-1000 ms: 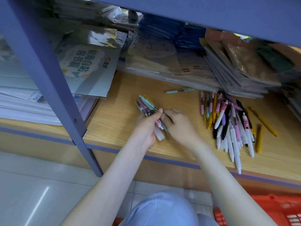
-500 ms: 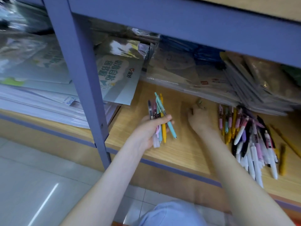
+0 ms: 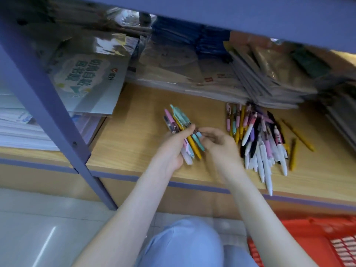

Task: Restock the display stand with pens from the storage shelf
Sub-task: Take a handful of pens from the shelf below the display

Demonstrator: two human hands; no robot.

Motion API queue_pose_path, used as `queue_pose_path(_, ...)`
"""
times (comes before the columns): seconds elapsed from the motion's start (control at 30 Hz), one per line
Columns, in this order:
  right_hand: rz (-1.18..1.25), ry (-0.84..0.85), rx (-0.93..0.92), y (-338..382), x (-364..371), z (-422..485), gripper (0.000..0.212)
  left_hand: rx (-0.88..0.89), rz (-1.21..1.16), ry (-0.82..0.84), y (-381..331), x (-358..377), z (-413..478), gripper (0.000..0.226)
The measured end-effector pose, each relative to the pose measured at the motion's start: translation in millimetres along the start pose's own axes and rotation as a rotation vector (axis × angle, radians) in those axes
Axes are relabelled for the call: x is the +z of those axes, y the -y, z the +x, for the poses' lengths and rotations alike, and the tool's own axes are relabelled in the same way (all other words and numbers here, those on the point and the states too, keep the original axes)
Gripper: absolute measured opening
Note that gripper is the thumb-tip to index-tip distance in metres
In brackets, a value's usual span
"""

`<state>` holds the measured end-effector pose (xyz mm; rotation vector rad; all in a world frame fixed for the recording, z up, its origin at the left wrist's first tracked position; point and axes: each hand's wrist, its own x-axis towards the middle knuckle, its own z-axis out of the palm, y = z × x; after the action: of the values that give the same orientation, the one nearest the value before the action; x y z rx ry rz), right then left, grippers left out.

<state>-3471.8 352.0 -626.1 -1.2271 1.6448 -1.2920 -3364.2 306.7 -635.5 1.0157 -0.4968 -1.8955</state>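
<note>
My left hand (image 3: 174, 146) grips a bunch of pens (image 3: 178, 124) in teal, pink, yellow and dark colours, fanned out above the wooden storage shelf (image 3: 134, 135). My right hand (image 3: 219, 140) is right beside it, its fingertips pinching a teal pen (image 3: 198, 139) at the edge of the bunch. A loose pile of pens (image 3: 258, 137), white, pink, yellow and black, lies on the shelf to the right of my hands. Two yellow pens (image 3: 297, 134) lie apart at the pile's far right.
Stacks of wrapped notebooks and folders (image 3: 212, 74) fill the back of the shelf. A blue metal upright (image 3: 48, 105) crosses the left side, with paper stacks (image 3: 21, 128) behind it. A red plastic basket (image 3: 312, 243) sits on the floor at the lower right.
My right hand came back from the rear of the shelf, where the lone teal pen lay, to the bunch in my left hand. That pen is gone from the back of the shelf.
</note>
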Motion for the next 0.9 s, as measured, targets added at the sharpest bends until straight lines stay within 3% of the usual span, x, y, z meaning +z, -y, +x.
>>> queue_pose_path(0.23, -0.119, 0.072, -0.106, -9.2, -26.7, -20.1, 0.032, 0.019, 0.049, 0.053, 17.3, 17.0, -12.6, 0.019)
queue_pose_path(0.47, 0.039, 0.060, -0.036, -6.8, -48.5, -9.3, 0.011, -0.096, 0.305, 0.216, 12.8, 8.7, -17.7, 0.020)
queue_pose_path(0.57, 0.099, 0.169, 0.118, 5.0, -45.7, 3.1, 0.020, -0.191, 0.372, 0.282, 10.3, 8.6, -22.4, 0.018)
queue_pose_path(0.63, 0.083, 0.215, 0.220, 10.6, -47.6, 5.7, 0.013, -0.284, 0.381, 0.292, 12.0, 11.6, -27.3, 0.016)
queue_pose_path(0.9, 0.134, 0.318, 0.730, 47.5, -85.9, -28.9, 0.019, -0.588, 0.359, 0.212, 19.0, 34.9, -84.7, 0.010)
